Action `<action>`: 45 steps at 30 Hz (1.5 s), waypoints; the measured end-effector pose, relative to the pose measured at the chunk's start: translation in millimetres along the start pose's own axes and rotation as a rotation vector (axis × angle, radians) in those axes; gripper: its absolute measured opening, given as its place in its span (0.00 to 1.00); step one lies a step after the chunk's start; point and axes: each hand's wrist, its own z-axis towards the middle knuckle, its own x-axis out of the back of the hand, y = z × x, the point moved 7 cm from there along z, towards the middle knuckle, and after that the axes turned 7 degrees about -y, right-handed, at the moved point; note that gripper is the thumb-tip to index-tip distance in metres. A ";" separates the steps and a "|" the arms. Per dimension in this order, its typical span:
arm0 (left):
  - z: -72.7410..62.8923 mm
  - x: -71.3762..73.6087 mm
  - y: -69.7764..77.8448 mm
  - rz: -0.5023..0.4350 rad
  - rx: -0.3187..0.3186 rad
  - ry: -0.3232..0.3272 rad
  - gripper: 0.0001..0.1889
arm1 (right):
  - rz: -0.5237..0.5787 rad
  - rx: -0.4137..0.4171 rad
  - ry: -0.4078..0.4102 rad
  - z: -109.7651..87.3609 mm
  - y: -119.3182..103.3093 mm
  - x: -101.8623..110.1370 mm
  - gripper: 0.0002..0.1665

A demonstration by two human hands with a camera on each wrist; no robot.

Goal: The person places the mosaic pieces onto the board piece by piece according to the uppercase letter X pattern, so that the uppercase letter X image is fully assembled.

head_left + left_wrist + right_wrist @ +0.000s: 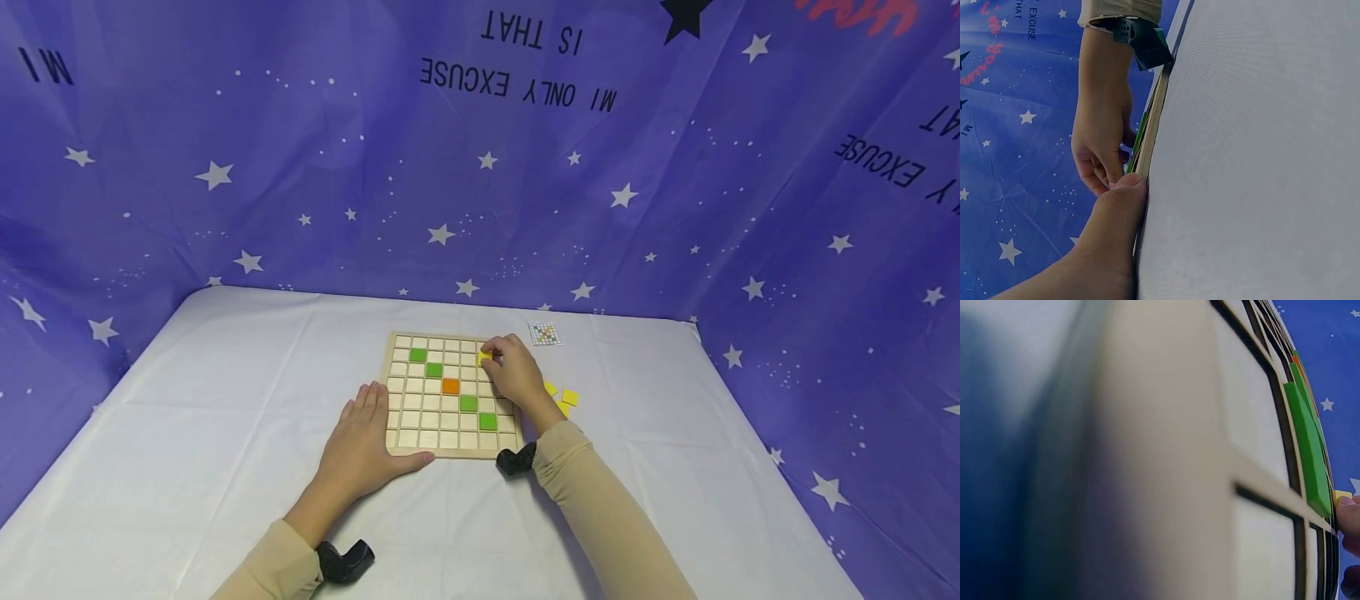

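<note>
A wooden grid board (453,454) lies on the white table. Green tiles (417,355) run in a diagonal across its squares, with an orange tile (451,386) in the middle of that line. Between thumb and fingers, my right hand (517,372) pinches a yellow tile (486,357) at a square near the board's far right corner; the right wrist view shows the yellow tile (1342,495) at the fingertips too. My left hand (363,446) rests along the board's left edge, fingers straight, thumb stretched along the near edge.
Several loose yellow tiles (570,397) lie right of the board, partly behind the right wrist. A small card with a coloured grid pattern (545,334) sits beyond the board's far right corner. A purple starry cloth (442,192) hangs behind the table.
</note>
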 end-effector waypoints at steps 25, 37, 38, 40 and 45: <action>-0.2 -0.3 -0.4 0.000 0.008 -0.016 0.71 | -0.107 0.029 -0.079 -38.6 41.5 38.9 0.27; -0.7 -1.7 -1.8 -0.007 0.009 -0.024 0.71 | -0.204 -0.074 -0.150 -67.0 72.6 55.5 0.31; -0.6 -1.8 -1.7 -0.006 0.010 -0.024 0.71 | -0.205 -0.073 -0.144 -67.4 73.1 55.6 0.31; -0.4 -1.8 -1.5 -0.006 0.011 -0.027 0.71 | -0.207 -0.068 -0.127 -67.6 74.0 55.6 0.29; 0.0 -1.0 -0.9 -0.003 0.003 -0.015 0.71 | -0.167 -0.020 -0.081 -65.1 72.2 53.6 0.22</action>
